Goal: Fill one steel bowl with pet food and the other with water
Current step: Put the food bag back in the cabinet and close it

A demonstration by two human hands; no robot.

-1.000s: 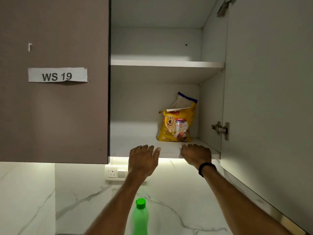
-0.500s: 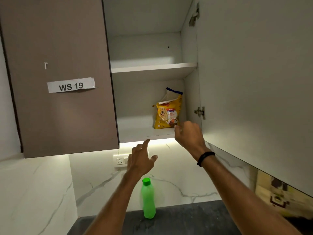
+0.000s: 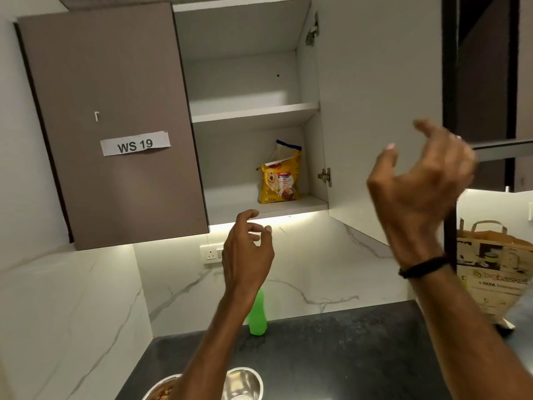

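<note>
A yellow pet food bag (image 3: 279,180) stands on the lower shelf of the open wall cabinet (image 3: 259,111). My left hand (image 3: 248,249) hovers below the shelf edge, fingers apart and empty. My right hand (image 3: 421,186) is raised in front of the open cabinet door (image 3: 375,96), fingers curled and spread, holding nothing. A green bottle (image 3: 258,316) stands on the dark counter (image 3: 346,356), partly behind my left forearm. At the bottom edge sit two steel bowls: one (image 3: 161,391) holds brown pet food, the other (image 3: 245,383) looks shiny inside.
The left cabinet door (image 3: 115,125), labelled WS 19, is shut. A wall socket (image 3: 212,254) sits on the marble backsplash. A brown paper shopping bag (image 3: 493,269) stands at the right on the counter.
Both hands have drawn back from the shelf; my right hand moved right to the open door. The view pulled back and down, bringing the counter and bowls into sight.
</note>
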